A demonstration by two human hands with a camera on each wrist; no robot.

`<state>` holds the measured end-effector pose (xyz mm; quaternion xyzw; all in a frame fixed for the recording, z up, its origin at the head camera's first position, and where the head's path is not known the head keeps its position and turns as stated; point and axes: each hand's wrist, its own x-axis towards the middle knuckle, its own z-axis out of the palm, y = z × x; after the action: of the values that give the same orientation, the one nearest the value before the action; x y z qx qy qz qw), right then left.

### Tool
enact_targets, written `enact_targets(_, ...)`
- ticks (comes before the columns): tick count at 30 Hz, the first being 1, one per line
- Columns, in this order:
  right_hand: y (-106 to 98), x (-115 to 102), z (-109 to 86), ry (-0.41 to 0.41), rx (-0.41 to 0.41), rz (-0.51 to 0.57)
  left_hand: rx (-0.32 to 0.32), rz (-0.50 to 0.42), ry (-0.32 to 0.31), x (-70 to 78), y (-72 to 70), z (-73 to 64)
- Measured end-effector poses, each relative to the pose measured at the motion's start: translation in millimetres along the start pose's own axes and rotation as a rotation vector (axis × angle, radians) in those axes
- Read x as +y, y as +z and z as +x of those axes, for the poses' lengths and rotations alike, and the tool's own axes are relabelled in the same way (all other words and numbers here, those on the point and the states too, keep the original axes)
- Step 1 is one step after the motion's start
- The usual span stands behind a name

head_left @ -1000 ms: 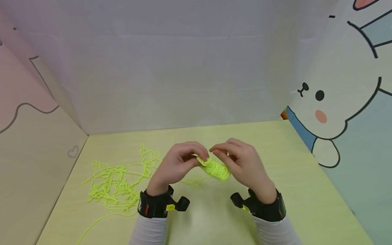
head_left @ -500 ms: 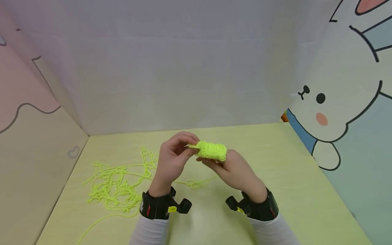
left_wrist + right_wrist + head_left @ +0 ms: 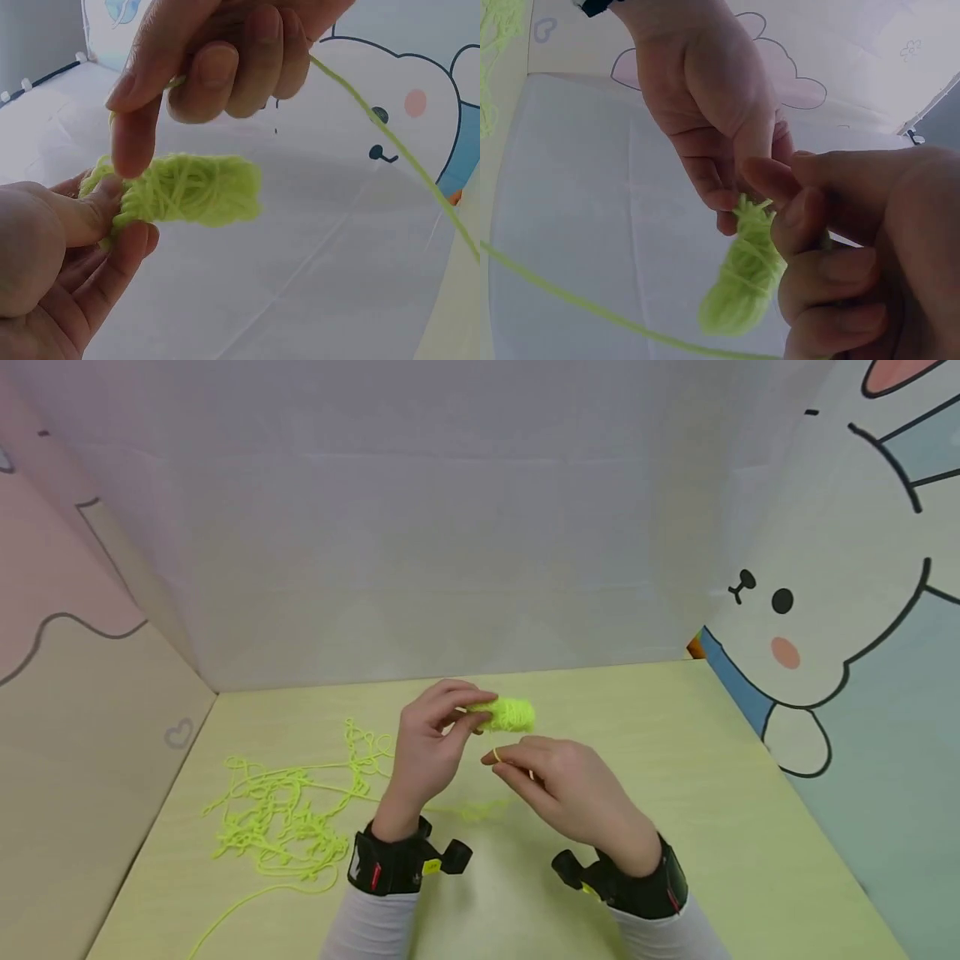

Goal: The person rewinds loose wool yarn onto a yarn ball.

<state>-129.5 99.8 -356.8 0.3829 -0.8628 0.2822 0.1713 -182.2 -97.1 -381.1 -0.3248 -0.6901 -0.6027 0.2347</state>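
Observation:
A small wound bundle of neon yellow yarn (image 3: pixel 513 715) is held up above the table, pinched at one end by the fingers and thumb of my left hand (image 3: pixel 435 735). My right hand (image 3: pixel 577 781) is just below and to the right of it, curled, with a yarn strand (image 3: pixel 497 754) over its index finger. In the left wrist view, that strand (image 3: pixel 390 135) runs away from the curled right fingers. The right wrist view has the bundle (image 3: pixel 742 289) hanging from the left fingertips, partly behind the right fingers.
Loose, tangled yarn (image 3: pixel 285 818) lies on the left of the pale table (image 3: pixel 750 860), one tail trailing to the front edge. A white wall sheet (image 3: pixel 420 560) stands at the back, with printed panels at both sides.
The right hand was over the bundle, then beneath and behind it, and is now lower and nearer. The bundle has risen and levelled out in the left hand. The table tangle is unmoved.

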Motion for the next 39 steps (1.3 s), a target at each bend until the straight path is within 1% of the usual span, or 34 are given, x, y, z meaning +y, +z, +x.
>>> enact_targets(2, -4, 0, -0.8, 0.000, 0.047, -0.009, -0.045, 0.020, 0.014, 0.7, -1.4, 0.2)
enact_targets(7, -13, 3, -2.3, 0.010, 0.163, -0.015, -0.181, -0.006, 0.029, 2.0, -4.8, -0.8)
enact_targets(10, -16, 7, -3.2, 0.006, 0.222, -0.013, -0.257, -0.039, 0.027, 2.2, -5.8, -2.1)
enact_targets(15, -20, 13, -3.0, -0.007, 0.296, 0.011, -0.356, -0.108, 0.016, 5.5, -6.1, -1.8)
enact_targets(19, -22, 16, -3.2, 0.002, 0.309, 0.044, -0.410, -0.176, 0.001, 10.0, -5.6, -1.0)
enact_targets(21, -23, 17, -3.4, 0.018, 0.287, 0.055, -0.429, -0.235, -0.018, 12.0, -5.6, -1.2)
enact_targets(23, -23, 18, -4.1, 0.042, 0.238, 0.073, -0.441, -0.299, -0.037, 14.0, -5.5, -1.7)
enact_targets(26, -22, 21, -4.7, 0.073, 0.145, 0.108, -0.442, -0.383, -0.048, 15.8, -6.0, -2.6)
enact_targets(28, -21, 24, -4.8, 0.090, 0.093, 0.125, -0.427, -0.415, -0.040, 16.6, -6.1, -2.6)
enact_targets(30, -19, 26, -4.6, 0.098, 0.058, 0.133, -0.397, -0.434, -0.029, 17.9, -6.6, -2.7)
enact_targets(33, -16, 26, -3.7, 0.118, 0.026, 0.126, -0.328, -0.443, -0.023, 18.9, -6.8, -2.2)
enact_targets(35, -13, 26, -2.9, 0.134, 0.012, 0.118, -0.268, -0.436, -0.022, 19.7, -7.3, -1.9)
enact_targets(39, -8, 21, -0.5, 0.167, -0.004, 0.090, -0.148, -0.387, -0.034, 19.6, -6.9, -1.0)
